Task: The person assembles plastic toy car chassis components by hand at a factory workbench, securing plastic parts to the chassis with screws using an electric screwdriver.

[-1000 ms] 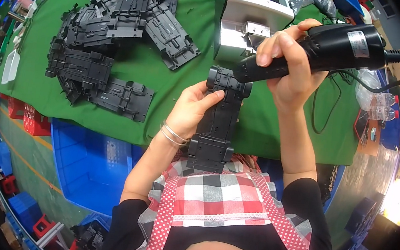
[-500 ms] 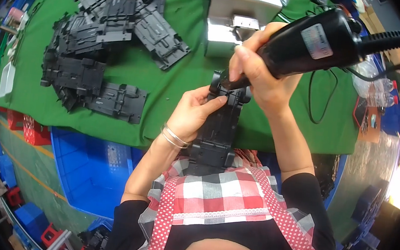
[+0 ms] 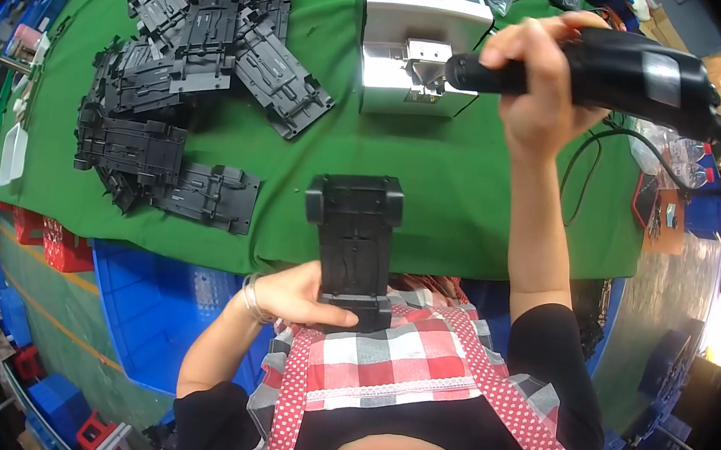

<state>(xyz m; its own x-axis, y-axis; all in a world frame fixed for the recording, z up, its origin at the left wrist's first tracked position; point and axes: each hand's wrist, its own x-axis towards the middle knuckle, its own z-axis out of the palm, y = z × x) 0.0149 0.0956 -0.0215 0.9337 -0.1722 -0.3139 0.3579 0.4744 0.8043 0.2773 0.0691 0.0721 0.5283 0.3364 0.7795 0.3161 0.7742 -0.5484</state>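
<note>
My left hand [image 3: 295, 299] grips the near end of a long black plastic chassis plate [image 3: 355, 255], its thumb lying across the top. The plate points away from me, close to my checked apron, with wider blocks at both ends. My right hand [image 3: 543, 90] is wrapped round a black electric screwdriver [image 3: 622, 75], held nearly level. The driver's nose is at the metal pick-up bracket on the front of a grey-and-white screw feeder [image 3: 426, 21]; whether it touches a screw I cannot tell.
Several similar black chassis plates [image 3: 213, 38] lie heaped on the green cloth [image 3: 471, 175] at the left. A blue bin [image 3: 149, 317] stands below the table's front edge. The driver's cable [image 3: 596, 162] loops over the right side, near clear plastic bottles [image 3: 683, 162].
The screwdriver has lifted off the chassis plate and gone up to the screw feeder. My left hand has shifted from the plate's far end to its near end, and the plate has moved slightly left.
</note>
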